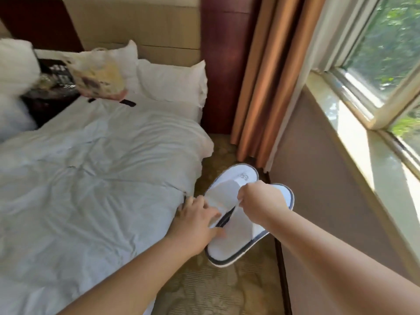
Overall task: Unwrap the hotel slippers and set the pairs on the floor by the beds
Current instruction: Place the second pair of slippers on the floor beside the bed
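Observation:
Two white hotel slippers with dark grey edging are held in the air over the carpet, between the bed and the window wall. My left hand (200, 218) grips one slipper (231, 242) at its side; its upper carries a small logo. My right hand (261, 201) pinches the upper of the second slipper (285, 194), which lies partly behind the first and peeks out to the right. The two slippers overlap and are being pulled apart. I see no wrapper on them.
A bed (91, 178) with a rumpled white duvet fills the left. Pillows (170, 80) and a plastic bag (100, 76) lie near the headboard. Orange curtains (261, 87) hang at the corner, with the window sill (363, 144) on the right. Patterned carpet (216, 292) lies below.

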{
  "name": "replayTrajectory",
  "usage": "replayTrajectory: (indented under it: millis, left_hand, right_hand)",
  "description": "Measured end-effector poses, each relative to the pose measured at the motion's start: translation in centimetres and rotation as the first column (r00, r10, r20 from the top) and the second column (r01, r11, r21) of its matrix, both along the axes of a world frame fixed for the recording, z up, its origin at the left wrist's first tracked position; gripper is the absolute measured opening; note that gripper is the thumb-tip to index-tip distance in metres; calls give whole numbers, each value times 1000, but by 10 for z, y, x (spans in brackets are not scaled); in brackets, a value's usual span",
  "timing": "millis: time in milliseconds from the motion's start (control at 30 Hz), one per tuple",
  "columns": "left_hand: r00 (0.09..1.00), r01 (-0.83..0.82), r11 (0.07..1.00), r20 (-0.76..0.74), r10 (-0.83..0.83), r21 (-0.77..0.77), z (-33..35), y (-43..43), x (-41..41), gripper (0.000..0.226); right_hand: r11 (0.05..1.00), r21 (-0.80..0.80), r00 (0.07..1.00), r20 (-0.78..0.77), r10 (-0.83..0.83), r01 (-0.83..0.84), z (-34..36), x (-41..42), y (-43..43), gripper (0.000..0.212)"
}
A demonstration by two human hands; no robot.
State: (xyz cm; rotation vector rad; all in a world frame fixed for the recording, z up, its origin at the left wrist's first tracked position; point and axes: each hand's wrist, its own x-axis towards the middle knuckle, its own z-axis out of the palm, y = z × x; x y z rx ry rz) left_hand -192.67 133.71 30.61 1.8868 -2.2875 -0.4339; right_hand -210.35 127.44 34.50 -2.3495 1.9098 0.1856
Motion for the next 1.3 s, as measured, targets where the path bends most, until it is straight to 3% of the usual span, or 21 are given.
replayTrajectory:
  millis: [233,400,533,633,833,933,1067,1167,1300]
  left_hand:
    - [970,-244,960,-15,244,-135,-37,-18,-26,27]
    - [928,-370,927,-67,366,-58,-70,-16,-29,25]
    - [906,-404,911,-104,411,88,-92,-10,-25,47]
    - [913,-394,901,-33,406,181,-113,0,-25,66]
    - [927,-365,856,58,371,365,-150,20,-15,101]
    - [941,-339,864,142,308,372,-173,25,-1,92]
    - [930,-360,847,217,296,392,-221,24,13,82]
    - [921,-384,829,232,313,408,-271,23,22,78]
    - [882,-471,794,230,412,385,-352,22,24,74]
  right_hand:
    - [971,-11,951,197,237,-239,-38,-33,-47,29]
    - [912,-117,883,227,411,-394,-72,-28,-53,22]
    - [893,-158,857,255,448,-420,-93,-14,-52,16]
    - [879,-156,832,284,477,-451,-113,1,-43,8]
    - [866,-96,861,97,500,-492,-169,34,-33,5]
    - [816,-66,816,26,577,-575,-197,46,-36,6]
    - [661,49,662,3,750,-749,-241,56,-51,10]
    - [601,100,608,65,791,-793,-286,66,-64,17]
    - [571,43,570,154,807,-820,-358,82,-77,26]
